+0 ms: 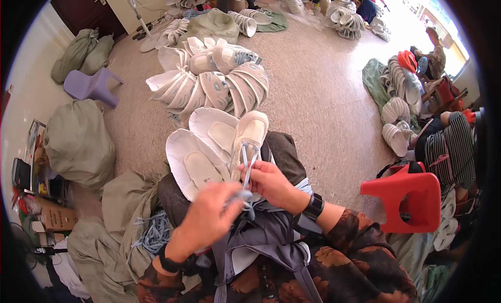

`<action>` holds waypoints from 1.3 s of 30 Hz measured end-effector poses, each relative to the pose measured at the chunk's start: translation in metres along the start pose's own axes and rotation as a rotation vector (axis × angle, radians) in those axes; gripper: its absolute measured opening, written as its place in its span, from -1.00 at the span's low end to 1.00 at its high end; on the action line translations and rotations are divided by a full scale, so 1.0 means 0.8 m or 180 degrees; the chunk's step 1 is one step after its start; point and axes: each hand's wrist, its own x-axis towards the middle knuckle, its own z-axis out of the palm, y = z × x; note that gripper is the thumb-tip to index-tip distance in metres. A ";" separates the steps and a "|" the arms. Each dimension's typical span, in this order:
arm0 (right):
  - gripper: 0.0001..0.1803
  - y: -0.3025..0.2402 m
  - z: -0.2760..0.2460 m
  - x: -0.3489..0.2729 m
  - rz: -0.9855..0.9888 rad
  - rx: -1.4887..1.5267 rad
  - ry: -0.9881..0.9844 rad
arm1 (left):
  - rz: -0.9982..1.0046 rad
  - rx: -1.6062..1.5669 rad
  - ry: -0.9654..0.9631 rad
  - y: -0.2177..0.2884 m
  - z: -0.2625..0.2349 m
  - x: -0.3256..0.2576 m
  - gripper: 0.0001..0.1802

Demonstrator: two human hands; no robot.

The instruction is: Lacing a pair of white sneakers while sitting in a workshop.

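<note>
On my lap a beige shoe (248,130) points away from me, with a light-blue shoelace (246,170) running through some of its eyelets. My right hand (271,184) is closed in a pinch on this lace, close to the shoe's opening. Just to the left, my left hand (209,214) is blurred by motion; its fingers appear closed around a bunched part of the blue lace. Two white flat shoe uppers (183,156) with pale insoles lie beside the shoe, left of it. Loose blue laces (155,232) hang from a cloth sack by my left arm.
A ring of stacked shoes (229,92) stands on the floor ahead. Olive sacks (78,141) and a purple stool (93,86) are at left. A red stool (404,196) is at right, near a person in a striped top (443,152). More shoe piles (344,19) lie far off.
</note>
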 end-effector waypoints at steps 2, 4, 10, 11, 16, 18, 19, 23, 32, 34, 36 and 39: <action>-0.80 0.009 0.013 -0.008 -0.0023 -0.0311 0.0230 | -0.0072 0.0158 0.0314 -0.034 0.014 0.022 -0.78; -0.79 0.023 0.008 -0.007 -0.0357 -0.1008 -0.0180 | -0.0144 0.0332 0.0644 -0.060 0.028 0.043 -0.81; -0.80 0.045 0.009 -0.010 -0.0640 -0.1343 -0.0018 | 0.0140 0.1334 -0.0008 -0.079 0.070 0.092 -0.85; -0.80 0.042 0.010 -0.012 -0.0623 -0.1403 -0.0130 | 0.0222 0.1448 0.0005 -0.088 0.072 0.094 -0.86; -0.78 -0.003 -0.009 -0.046 -0.0307 -0.1646 0.0025 | -0.0585 -0.0439 -0.0152 -0.119 0.062 0.105 -0.84; -0.79 -0.024 -0.031 -0.061 -0.0006 -0.1569 0.0247 | -0.1316 -0.1138 -0.0794 -0.122 0.047 0.106 -0.79; -0.79 -0.035 -0.041 -0.066 -0.0010 -0.1582 0.0174 | -0.1475 -0.1352 -0.0784 -0.125 0.038 0.099 -0.77; -0.81 -0.064 -0.093 -0.092 0.0076 -0.1149 0.0287 | -0.1596 -0.2636 -0.0926 -0.136 0.019 0.086 -0.76; -0.68 -0.081 -0.153 -0.134 -0.0766 0.0593 0.0104 | -0.0954 -0.5948 0.0219 -0.158 -0.035 0.005 -0.70; -0.67 -0.094 -0.167 -0.152 -0.1138 0.0729 0.0244 | -0.0825 -0.5947 0.0329 -0.174 -0.054 -0.001 -0.69; -0.65 -0.106 -0.177 -0.170 -0.1450 0.0912 0.0341 | -0.1196 -0.5431 0.0988 -0.188 -0.071 -0.007 -0.66; -0.61 -0.133 -0.192 -0.200 -0.1861 0.1092 0.0870 | -0.1814 -0.3618 0.1474 -0.220 -0.068 -0.018 -0.75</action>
